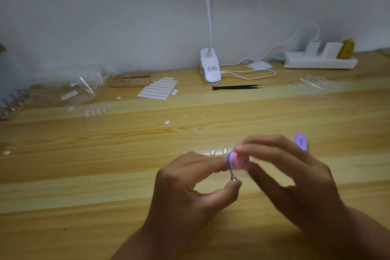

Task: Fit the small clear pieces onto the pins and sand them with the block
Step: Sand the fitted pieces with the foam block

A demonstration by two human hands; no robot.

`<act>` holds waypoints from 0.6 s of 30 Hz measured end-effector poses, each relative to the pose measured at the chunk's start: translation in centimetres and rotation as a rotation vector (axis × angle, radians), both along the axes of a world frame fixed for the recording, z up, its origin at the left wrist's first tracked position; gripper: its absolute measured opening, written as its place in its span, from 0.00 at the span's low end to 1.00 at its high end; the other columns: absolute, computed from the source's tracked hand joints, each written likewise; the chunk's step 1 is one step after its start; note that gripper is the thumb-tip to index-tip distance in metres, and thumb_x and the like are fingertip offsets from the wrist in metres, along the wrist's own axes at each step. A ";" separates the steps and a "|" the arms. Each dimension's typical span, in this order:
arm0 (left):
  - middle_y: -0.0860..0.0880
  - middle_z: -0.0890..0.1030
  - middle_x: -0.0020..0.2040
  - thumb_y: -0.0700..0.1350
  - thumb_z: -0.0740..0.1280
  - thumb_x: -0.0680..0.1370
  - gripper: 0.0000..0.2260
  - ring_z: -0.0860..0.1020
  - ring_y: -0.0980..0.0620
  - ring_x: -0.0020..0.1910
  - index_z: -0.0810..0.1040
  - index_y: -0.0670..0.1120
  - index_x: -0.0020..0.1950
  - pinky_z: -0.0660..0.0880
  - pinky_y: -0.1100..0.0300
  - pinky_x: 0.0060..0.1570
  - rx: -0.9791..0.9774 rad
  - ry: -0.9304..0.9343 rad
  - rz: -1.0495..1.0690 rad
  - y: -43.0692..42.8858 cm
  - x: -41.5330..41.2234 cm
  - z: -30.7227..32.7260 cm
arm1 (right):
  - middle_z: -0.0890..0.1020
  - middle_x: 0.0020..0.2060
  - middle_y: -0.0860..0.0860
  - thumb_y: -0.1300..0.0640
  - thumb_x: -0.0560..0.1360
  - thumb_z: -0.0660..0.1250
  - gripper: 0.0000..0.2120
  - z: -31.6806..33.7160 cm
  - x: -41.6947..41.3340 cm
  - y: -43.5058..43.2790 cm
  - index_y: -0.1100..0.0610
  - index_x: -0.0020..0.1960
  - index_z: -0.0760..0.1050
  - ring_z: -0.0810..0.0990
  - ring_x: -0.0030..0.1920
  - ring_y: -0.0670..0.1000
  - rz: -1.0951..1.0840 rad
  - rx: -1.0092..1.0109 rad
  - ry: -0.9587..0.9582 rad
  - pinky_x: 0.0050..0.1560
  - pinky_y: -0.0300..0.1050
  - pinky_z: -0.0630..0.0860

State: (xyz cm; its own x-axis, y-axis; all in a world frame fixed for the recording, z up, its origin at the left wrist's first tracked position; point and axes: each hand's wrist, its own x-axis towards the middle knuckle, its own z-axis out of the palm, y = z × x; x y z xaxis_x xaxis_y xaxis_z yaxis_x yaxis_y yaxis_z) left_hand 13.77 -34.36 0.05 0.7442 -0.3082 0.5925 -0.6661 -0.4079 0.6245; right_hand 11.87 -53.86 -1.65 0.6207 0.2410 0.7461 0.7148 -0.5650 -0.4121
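Pin [233, 177] pinched in left hand [185, 192]; block [234, 160] gripped in right hand [295, 177].
Piece could be knocked off if pressed too hard.

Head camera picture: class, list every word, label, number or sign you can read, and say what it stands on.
Nothing can be read.
Clip lamp: a printed label with dark and red marks, too small and blurred to read.
Plastic bags: white stickers, blurred, unreadable.
Power strip: no readable marking.
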 end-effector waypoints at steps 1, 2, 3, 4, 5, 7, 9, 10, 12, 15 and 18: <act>0.58 0.85 0.45 0.49 0.74 0.68 0.11 0.82 0.61 0.44 0.86 0.49 0.49 0.77 0.60 0.44 0.019 -0.017 -0.012 0.0 0.0 0.0 | 0.81 0.56 0.54 0.66 0.77 0.68 0.12 -0.1 -0.2 0.3 0.61 0.60 0.79 0.81 0.59 0.49 0.038 -0.028 -0.011 0.58 0.40 0.76; 0.57 0.85 0.45 0.49 0.73 0.69 0.11 0.82 0.60 0.45 0.86 0.49 0.50 0.77 0.60 0.44 0.039 -0.036 -0.013 0.0 0.0 0.0 | 0.81 0.56 0.54 0.66 0.78 0.68 0.12 -0.2 -0.4 0.4 0.63 0.60 0.80 0.81 0.59 0.50 0.058 -0.076 -0.021 0.58 0.41 0.76; 0.57 0.85 0.45 0.49 0.74 0.69 0.11 0.82 0.60 0.45 0.86 0.49 0.50 0.78 0.60 0.45 0.050 -0.045 -0.003 0.1 -0.1 0.0 | 0.81 0.55 0.55 0.66 0.78 0.67 0.11 -0.2 -0.3 0.0 0.63 0.60 0.80 0.81 0.58 0.50 0.054 -0.116 -0.024 0.58 0.42 0.76; 0.57 0.85 0.45 0.48 0.75 0.68 0.11 0.82 0.61 0.45 0.86 0.49 0.49 0.78 0.60 0.45 0.047 -0.040 0.010 0.1 -0.1 -0.1 | 0.81 0.55 0.55 0.66 0.78 0.66 0.11 -0.2 -0.1 -0.5 0.63 0.59 0.81 0.81 0.58 0.50 0.028 -0.132 -0.013 0.57 0.42 0.77; 0.57 0.85 0.44 0.47 0.76 0.67 0.12 0.82 0.61 0.44 0.87 0.49 0.49 0.78 0.61 0.45 0.038 -0.025 0.023 0.1 -0.1 -0.1 | 0.81 0.55 0.54 0.65 0.78 0.66 0.11 -0.1 0.1 -0.8 0.62 0.60 0.80 0.81 0.58 0.49 -0.007 -0.127 0.002 0.56 0.43 0.77; 0.57 0.85 0.43 0.48 0.76 0.66 0.12 0.82 0.61 0.43 0.87 0.48 0.48 0.78 0.60 0.44 0.030 -0.001 0.035 0.1 0.0 -0.2 | 0.81 0.55 0.53 0.64 0.78 0.66 0.12 0.2 0.2 -0.8 0.59 0.61 0.78 0.80 0.58 0.47 -0.048 -0.083 0.005 0.56 0.42 0.78; 0.57 0.85 0.44 0.49 0.74 0.68 0.11 0.82 0.60 0.43 0.87 0.49 0.48 0.78 0.59 0.44 0.036 -0.010 0.020 0.1 0.1 -0.1 | 0.81 0.56 0.54 0.67 0.78 0.68 0.13 0.1 0.0 -0.2 0.60 0.61 0.79 0.81 0.59 0.48 -0.018 -0.061 -0.023 0.57 0.40 0.76; 0.57 0.85 0.44 0.49 0.73 0.68 0.10 0.82 0.60 0.43 0.87 0.48 0.48 0.77 0.59 0.44 0.045 -0.028 0.013 0.1 0.1 -0.1 | 0.81 0.56 0.55 0.69 0.77 0.69 0.13 -0.1 -0.2 0.2 0.62 0.61 0.80 0.81 0.58 0.50 0.009 -0.097 -0.041 0.58 0.40 0.75; 0.56 0.85 0.44 0.48 0.73 0.68 0.10 0.82 0.59 0.44 0.87 0.48 0.48 0.77 0.58 0.43 0.074 -0.063 0.022 0.1 0.0 -0.2 | 0.81 0.55 0.56 0.71 0.75 0.69 0.14 -0.2 -0.1 -0.1 0.64 0.59 0.81 0.81 0.57 0.52 0.027 -0.201 -0.059 0.58 0.42 0.75; 0.56 0.86 0.43 0.49 0.74 0.67 0.11 0.82 0.59 0.43 0.87 0.48 0.47 0.78 0.58 0.43 0.072 -0.034 0.054 0.1 0.1 -0.4 | 0.81 0.54 0.56 0.69 0.77 0.67 0.11 0.1 0.5 -1.2 0.64 0.59 0.81 0.81 0.55 0.51 -0.056 -0.200 -0.025 0.54 0.44 0.77; 0.56 0.86 0.43 0.49 0.73 0.68 0.10 0.82 0.58 0.43 0.87 0.48 0.46 0.77 0.57 0.43 0.082 -0.050 0.033 0.1 0.1 -0.3 | 0.81 0.55 0.56 0.69 0.78 0.67 0.12 0.2 0.1 -0.2 0.63 0.60 0.80 0.81 0.57 0.51 -0.022 -0.143 -0.060 0.57 0.42 0.76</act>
State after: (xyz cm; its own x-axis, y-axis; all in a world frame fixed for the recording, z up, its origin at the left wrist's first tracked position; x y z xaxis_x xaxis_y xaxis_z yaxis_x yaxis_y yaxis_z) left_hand 13.89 -34.24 -0.28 0.7249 -0.3332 0.6029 -0.6810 -0.4785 0.5544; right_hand 11.93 -54.08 -1.50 0.5828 0.3342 0.7407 0.7221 -0.6311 -0.2833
